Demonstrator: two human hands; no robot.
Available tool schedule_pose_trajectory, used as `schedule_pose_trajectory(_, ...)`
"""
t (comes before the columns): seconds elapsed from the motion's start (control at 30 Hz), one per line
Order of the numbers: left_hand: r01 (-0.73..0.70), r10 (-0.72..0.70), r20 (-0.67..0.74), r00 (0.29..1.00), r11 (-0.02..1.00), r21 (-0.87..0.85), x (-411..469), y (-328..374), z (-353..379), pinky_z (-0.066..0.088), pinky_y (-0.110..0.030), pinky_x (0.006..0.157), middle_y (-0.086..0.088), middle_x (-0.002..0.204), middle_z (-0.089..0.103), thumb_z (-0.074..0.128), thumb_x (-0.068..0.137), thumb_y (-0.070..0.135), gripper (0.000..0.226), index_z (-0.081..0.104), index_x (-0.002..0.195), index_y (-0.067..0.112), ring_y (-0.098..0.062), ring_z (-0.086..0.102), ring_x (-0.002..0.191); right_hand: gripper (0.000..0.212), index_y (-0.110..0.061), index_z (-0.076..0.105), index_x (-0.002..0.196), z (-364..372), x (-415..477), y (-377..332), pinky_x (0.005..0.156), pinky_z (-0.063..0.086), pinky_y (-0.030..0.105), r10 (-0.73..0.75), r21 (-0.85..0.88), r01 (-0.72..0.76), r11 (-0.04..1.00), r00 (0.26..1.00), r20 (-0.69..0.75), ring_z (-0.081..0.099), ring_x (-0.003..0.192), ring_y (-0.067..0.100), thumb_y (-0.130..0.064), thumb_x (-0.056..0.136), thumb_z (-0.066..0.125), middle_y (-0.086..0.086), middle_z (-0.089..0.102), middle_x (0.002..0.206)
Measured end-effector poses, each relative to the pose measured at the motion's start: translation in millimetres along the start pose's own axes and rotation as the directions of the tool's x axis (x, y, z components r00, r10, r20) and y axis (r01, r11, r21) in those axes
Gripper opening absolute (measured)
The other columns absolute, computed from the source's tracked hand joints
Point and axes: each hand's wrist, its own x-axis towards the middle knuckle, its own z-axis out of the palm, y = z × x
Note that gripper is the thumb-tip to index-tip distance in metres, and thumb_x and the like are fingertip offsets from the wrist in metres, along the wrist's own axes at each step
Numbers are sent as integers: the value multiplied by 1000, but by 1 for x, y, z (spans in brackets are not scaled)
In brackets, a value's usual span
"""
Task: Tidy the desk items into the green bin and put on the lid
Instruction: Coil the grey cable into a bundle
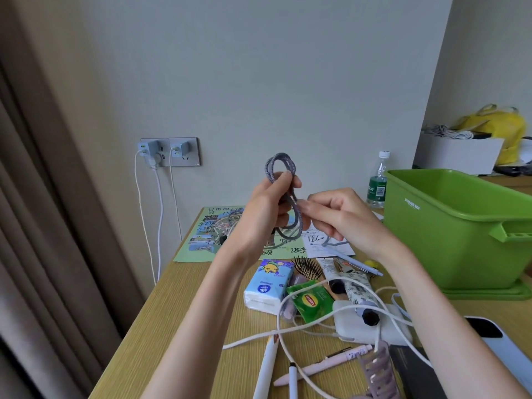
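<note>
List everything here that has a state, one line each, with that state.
Grey braided cable: coiled in loops, held above the desk.
Left hand: grips the coil.
Right hand: pinches one strand of the cable.
Green plastic storage bin: upright, open, no lid on.
Clear water bottle: upright, white cap on.
Two white chargers: plugged into the wall socket, cables attached.

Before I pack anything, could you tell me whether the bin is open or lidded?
Open: the bin has a bare rim and its inside shows.
</note>
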Motion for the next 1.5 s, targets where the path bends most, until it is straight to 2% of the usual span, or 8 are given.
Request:
schedule_pose_trajectory(0.23, -5, -70, -186, 980, 926, -377, 10, 1, -33, 44, -22, 64, 4, 67, 48, 38, 103, 25, 35, 46, 69, 18, -9, 52, 59, 18, -11, 70, 72, -26, -8, 17, 58, 38, 20, 78, -60, -81, 995, 996, -50, 46, 59, 10, -21, 87, 69, -3, 63, 62)
schedule_pose_trajectory(0.33, -14, -105, -213, 971, 871, -491, 11, 0, -37, 43, -20, 53, 4, 65, 41, 36, 104, 28, 34, 45, 72, 18, -8, 43, 48, 16, -8, 69, 75, -33, -10, 27, 63, 43, 15, 116, -35, -118, 992, 991, -72, 50, 57, 7, -15, 88, 65, -12, 62, 58)
schedule_pose_trajectory(0.47, -18, -97, -239, 966, 899, -437, 10, -9, -37, 29, -16, 40, 4, 68, 35, 37, 104, 29, 33, 45, 76, 16, -6, 28, 43, 14, -10, 69, 78, -35, -9, 32, 75, 44, 25, 106, 47, -101, 994, 988, -115, 52, 64, 15, -13, 89, 62, -9, 62, 62)
schedule_pose_trajectory(0.6, 10, -22, -225, 974, 999, -54, 9, -23, -32, 20, -17, 39, 11, 57, 26, 37, 104, 34, 33, 40, 75, 17, -5, 18, 40, 16, -8, 71, 91, -31, -7, 26, 61, 47, 20, 19, 103, -7, 995, 993, -118, 47, 58, 11, -17, 93, 58, -9, 54, 57)
schedule_pose_trajectory(0.8, 133, -134, -11, 991, 961, 242, 1, -27, -12, 22, -21, 46, 16, 51, 29, 40, 99, 49, 34, 45, 81, 20, -6, 25, 45, 15, -13, 71, 93, -22, -1, 14, 45, 20, 28, -72, 92, 85, 992, 988, -140, 34, 45, 8, -20, 95, 58, 3, 48, 58)
schedule_pose_trajectory(1.03, -24, -109, 371, 922, 942, 336, -12, -20, 12, 28, -8, 41, 17, 47, 38, 50, 100, 30, 32, 43, 70, 25, 2, 35, 39, 5, -4, 68, 90, -18, 2, 9, 48, 35, 9, -123, 102, 137, 985, 983, -135, 46, 49, 1, -8, 89, 65, -4, 62, 62)
schedule_pose_trajectory(1.3, 168, -188, 211, 959, 980, 111, -2, -12, 5, 19, -14, 36, 6, 55, 36, 42, 100, 33, 34, 46, 70, 18, -7, 22, 42, 37, -11, 57, 81, -22, 0, 18, 47, 27, 19, 16, 133, 21, 991, 963, -269, 30, 49, 7, -48, 86, 57, -4, 36, 57)
schedule_pose_trajectory(1.5, 67, -64, 29, 998, 991, -116, 4, -13, -4, 20, -13, 36, 13, 57, 39, 39, 102, 32, 32, 67, 103, 15, -6, 20, 50, 37, -8, 56, 74, -8, 4, 19, 48, 25, 26, -11, 71, 25, 997, 982, -187, 26, 50, 12, -29, 102, 43, -4, 29, 53)
